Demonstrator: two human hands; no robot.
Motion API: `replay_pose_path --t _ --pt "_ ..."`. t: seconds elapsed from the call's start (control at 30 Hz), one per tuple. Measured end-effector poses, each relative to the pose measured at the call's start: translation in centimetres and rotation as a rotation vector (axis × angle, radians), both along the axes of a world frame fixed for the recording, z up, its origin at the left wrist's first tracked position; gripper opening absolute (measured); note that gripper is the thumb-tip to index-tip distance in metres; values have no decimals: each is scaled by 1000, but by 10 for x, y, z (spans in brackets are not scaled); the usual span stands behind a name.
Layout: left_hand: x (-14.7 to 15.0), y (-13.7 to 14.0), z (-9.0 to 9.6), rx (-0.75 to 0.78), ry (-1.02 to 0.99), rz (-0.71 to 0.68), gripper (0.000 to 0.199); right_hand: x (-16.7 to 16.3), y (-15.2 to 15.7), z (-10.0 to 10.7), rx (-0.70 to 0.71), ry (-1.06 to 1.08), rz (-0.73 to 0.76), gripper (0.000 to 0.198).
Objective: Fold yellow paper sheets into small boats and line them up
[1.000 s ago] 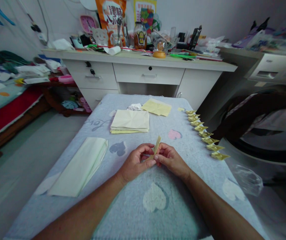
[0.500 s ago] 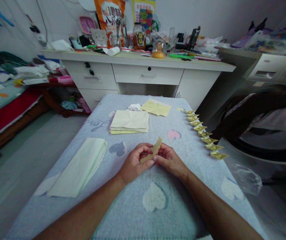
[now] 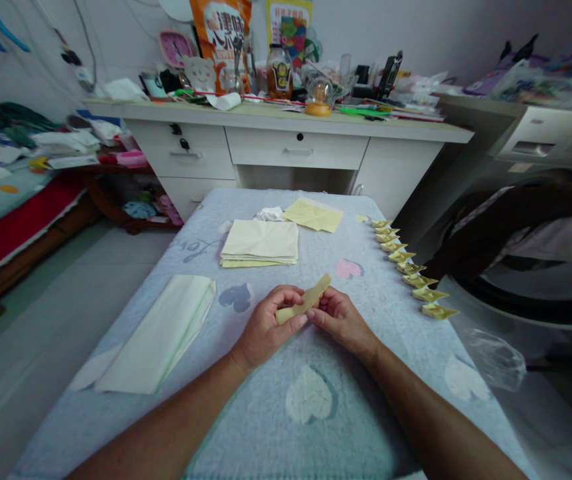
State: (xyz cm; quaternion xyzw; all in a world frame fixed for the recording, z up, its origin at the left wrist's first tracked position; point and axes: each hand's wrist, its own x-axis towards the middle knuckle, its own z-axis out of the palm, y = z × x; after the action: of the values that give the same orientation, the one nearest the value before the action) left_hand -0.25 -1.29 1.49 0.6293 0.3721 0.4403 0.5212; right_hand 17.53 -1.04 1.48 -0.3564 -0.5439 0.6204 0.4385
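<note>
Between my hands is a narrow folded strip of yellow paper (image 3: 311, 298), tilted up toward the right. My left hand (image 3: 272, 323) is closed on its left end, thumb along the lower edge. My right hand (image 3: 341, 319) pinches the paper's lower right side with thumb and fingers; part of the paper is hidden by the fingers. Beyond the hands lies a stack of creased cream and yellow paper sheets (image 3: 260, 240), with more yellow sheets (image 3: 314, 215) behind it. Along the table's right edge stand several small folded yellow paper boats (image 3: 423, 294) in a row.
A folded pale green-white sheet bundle (image 3: 159, 333) lies at the table's left. Crumpled white tissue (image 3: 269, 214) sits behind the stack. A cloth with heart prints (image 3: 246, 427) covers the table. Behind stands a cluttered white desk (image 3: 296, 143); a washing machine (image 3: 531, 143) is at right.
The paper strip has turned slightly in my fingers, its face now showing more and its upper end farther right. Both hands stay in nearly the same place.
</note>
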Motion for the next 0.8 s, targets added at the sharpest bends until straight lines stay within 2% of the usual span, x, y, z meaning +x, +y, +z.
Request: replay_pose_path --t 0.17,0.4,0.53,0.67,0.8 --pt "-1 0 -3 62 44 63 21 -2 0 0 52 18 1 28" --pt "0 -4 3 286 148 170 23 -4 0 1 88 -70 -40 12" --pt "2 -6 7 367 232 177 23 -4 0 -3 62 -48 -95 15" --pt "5 -9 5 353 229 146 28 -4 -1 -7 97 -59 -195 21" --pt "8 -11 2 263 176 129 41 -3 -3 -6 213 -226 -296 18"
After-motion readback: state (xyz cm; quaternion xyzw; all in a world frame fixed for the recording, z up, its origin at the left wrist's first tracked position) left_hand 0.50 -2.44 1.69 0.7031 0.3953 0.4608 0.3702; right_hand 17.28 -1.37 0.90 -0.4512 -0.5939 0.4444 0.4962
